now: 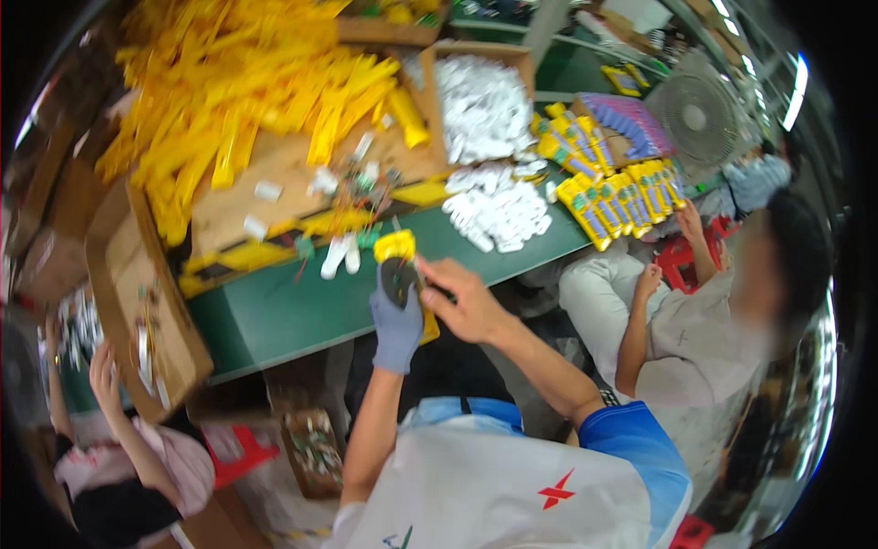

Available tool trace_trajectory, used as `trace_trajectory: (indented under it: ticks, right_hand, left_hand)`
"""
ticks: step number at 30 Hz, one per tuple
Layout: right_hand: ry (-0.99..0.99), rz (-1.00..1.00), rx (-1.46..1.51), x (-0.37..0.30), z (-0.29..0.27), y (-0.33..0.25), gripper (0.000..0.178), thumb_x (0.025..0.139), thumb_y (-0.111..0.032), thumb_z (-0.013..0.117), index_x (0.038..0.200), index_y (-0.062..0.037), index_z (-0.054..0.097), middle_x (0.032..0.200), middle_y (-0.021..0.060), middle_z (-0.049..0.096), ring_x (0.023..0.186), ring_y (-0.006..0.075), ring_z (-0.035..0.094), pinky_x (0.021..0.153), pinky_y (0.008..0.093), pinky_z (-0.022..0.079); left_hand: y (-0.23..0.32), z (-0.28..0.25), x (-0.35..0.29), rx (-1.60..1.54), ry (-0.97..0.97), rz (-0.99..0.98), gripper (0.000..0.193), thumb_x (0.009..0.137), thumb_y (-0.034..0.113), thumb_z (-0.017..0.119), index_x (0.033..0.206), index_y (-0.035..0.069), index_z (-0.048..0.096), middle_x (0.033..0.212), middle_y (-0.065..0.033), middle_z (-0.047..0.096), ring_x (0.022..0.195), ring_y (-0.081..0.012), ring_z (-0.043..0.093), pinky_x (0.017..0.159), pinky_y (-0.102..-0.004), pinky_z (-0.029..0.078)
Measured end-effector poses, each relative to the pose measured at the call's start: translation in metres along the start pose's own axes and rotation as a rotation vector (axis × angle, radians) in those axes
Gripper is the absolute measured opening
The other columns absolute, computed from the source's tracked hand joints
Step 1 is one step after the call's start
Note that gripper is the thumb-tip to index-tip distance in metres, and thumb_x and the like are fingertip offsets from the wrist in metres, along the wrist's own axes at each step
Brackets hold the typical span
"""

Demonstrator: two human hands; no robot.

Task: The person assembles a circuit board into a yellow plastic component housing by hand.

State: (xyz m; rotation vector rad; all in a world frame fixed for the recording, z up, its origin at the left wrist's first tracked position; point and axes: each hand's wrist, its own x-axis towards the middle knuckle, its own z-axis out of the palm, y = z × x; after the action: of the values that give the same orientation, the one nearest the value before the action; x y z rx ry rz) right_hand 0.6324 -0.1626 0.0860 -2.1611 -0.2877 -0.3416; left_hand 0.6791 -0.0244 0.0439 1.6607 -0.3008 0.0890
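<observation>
My left hand [388, 316], in a grey glove with a dark palm, is closed round a yellow plastic casing [395, 245] near the bench's front edge. The casing's upper end sticks out above the glove, and more yellow shows below my fingers. My right hand [468, 304] is bare and bent in against the casing, fingers curled. Something dark and narrow shows under those fingers, too blurred to name. Just beyond lie white plastic pieces [341, 256] and small green circuit boards with wires [369, 236].
A big heap of yellow casings [247, 73] covers the back left. White parts fill a cardboard box [528, 69] and spill into a pile [498, 215]. Filled yellow units [622, 201] stand in rows at right, before a fan [695, 114]. Co-workers sit on both sides.
</observation>
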Motion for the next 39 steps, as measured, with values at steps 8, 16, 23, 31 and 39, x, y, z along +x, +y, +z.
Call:
trace_trajectory:
  ticks: [8, 16, 23, 31, 39]
  right_hand:
    - [-0.159, 0.376, -0.152, -0.006, -0.054, -0.047, 0.081, 0.080, -0.035, 0.074, 0.147, -0.0103, 0.037, 0.136, 0.0205, 0.048, 0.119, 0.0371, 0.054, 0.099, 0.0388, 0.044]
    - [0.577, 0.392, -0.637, -0.018, -0.185, 0.078, 0.057, 0.080, -0.025, 0.077, 0.124, 0.0033, 0.056, 0.118, 0.0232, 0.062, 0.109, 0.0360, 0.060, 0.097, 0.0398, 0.046]
    - [0.463, 0.417, -0.916, -0.045, -0.276, 0.191, 0.053, 0.082, -0.025, 0.075, 0.124, 0.0031, 0.059, 0.115, 0.0232, 0.062, 0.107, 0.0381, 0.059, 0.095, 0.0430, 0.045]
    - [0.773, 0.268, -0.898, -0.038, -0.205, 0.137, 0.049, 0.085, -0.022, 0.071, 0.128, -0.0013, 0.057, 0.129, 0.0189, 0.056, 0.120, 0.0357, 0.050, 0.103, 0.0431, 0.038]
    - [0.608, 0.173, -0.178, -0.018, -0.089, 0.054, 0.025, 0.084, -0.007, 0.069, 0.108, -0.0006, 0.066, 0.108, 0.0148, 0.066, 0.100, 0.0297, 0.063, 0.089, 0.0371, 0.048]
  left_hand:
    - [0.029, 0.006, -0.012, -0.678, -0.386, -0.182, 0.073, 0.102, 0.033, 0.047, 0.156, 0.011, 0.004, 0.155, -0.0117, 0.024, 0.136, -0.0256, 0.037, 0.112, -0.0384, 0.033]
    - [0.009, -0.064, -0.010, -0.249, -0.167, -0.172, 0.055, 0.091, 0.004, 0.061, 0.142, 0.005, 0.041, 0.124, -0.0137, 0.059, 0.111, -0.0228, 0.060, 0.096, -0.0333, 0.046]
    - [0.036, -0.105, 0.073, 0.314, 0.146, 0.210, 0.032, 0.086, 0.011, 0.066, 0.117, 0.003, 0.061, 0.111, -0.0163, 0.066, 0.101, -0.0341, 0.063, 0.086, -0.0387, 0.049]
    - [0.011, -0.069, 0.267, 0.937, 0.089, 0.060, 0.066, 0.084, 0.043, 0.067, 0.134, 0.005, 0.046, 0.116, -0.0199, 0.063, 0.108, -0.0351, 0.061, 0.091, -0.0432, 0.048]
    - [-0.034, -0.068, 0.303, 0.411, -0.047, -0.174, 0.077, 0.072, 0.030, 0.082, 0.134, 0.000, 0.048, 0.116, -0.0187, 0.065, 0.103, -0.0260, 0.065, 0.085, -0.0332, 0.052]
